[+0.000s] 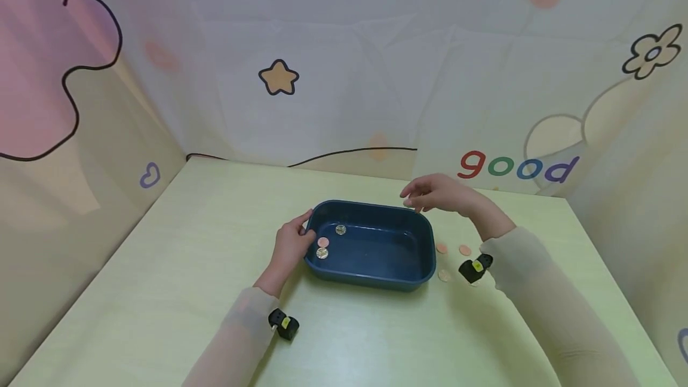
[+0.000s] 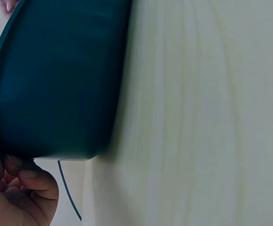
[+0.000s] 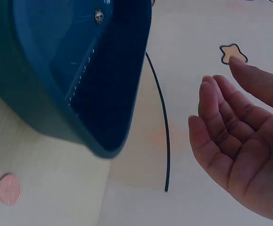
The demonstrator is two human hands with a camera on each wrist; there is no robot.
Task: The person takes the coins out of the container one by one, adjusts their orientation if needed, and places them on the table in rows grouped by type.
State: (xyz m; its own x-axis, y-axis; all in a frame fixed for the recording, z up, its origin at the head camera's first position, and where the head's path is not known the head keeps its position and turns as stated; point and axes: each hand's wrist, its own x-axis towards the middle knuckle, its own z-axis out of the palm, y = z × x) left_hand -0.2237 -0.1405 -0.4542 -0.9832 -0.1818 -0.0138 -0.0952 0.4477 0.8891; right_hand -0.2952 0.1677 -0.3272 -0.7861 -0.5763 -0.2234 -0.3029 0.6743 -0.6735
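A dark blue rectangular basin point(image 1: 376, 249) stands on the table, and my left hand point(image 1: 290, 248) grips its left end by the rim. In the left wrist view the curled fingers point(image 2: 40, 181) lie against the basin's end wall. Inside, near that end, are a pink coin point(image 1: 323, 242) and two shiny metallic coins, one close beside it point(image 1: 322, 253) and one farther back. Above the back right corner hovers my right hand point(image 1: 438, 193), its fingers loosely bent and holding nothing. The right wrist view shows its bare palm point(image 3: 254, 146), apart from the basin.
To the basin's right lie two pink coins, one nearer point(image 1: 442, 248) and one farther right, plus a pale coin point(image 1: 444, 275). Another coin is partly hidden by the right wrist camera point(image 1: 475, 267). A printed cloth backdrop point(image 1: 344, 106) closes off the table's point(image 1: 215, 243) back and sides.
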